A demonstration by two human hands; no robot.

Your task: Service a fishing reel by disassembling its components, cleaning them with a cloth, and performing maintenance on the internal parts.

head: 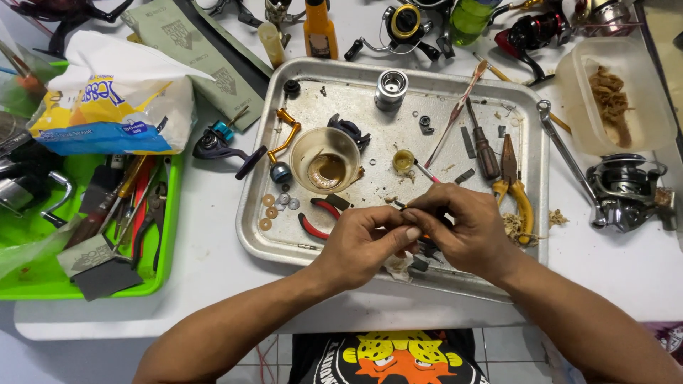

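As we look down from the left edge of the white bench [213,284], we see a green tray [85,288] full of hand tools, with a crumpled plastic bag [114,99] lying above it. Just right of that lies a dark reel handle [220,146] with a blue cap, close to the rim of a metal tray [249,227]. Inside that tray sit a clear cup [326,160] holding brown residue, an orange crank arm [284,131], a few small washers [279,203] and red-handled pliers [313,224]. Over the tray's near edge, our left hand [366,242] meets our right hand [462,227]; both grips are pinched together on a small dark part [405,208], too tiny and covered for us to identify. Beyond the hands stands a silver spool [391,89]. Right of the hands lie a brown-handled screwdriver [485,153] and yellow-handled pliers [516,185]. Further right, off the tray, rest a long wrench [565,153], a clear tub [619,99] with brown fibres, and a silver fishing reel [626,192].
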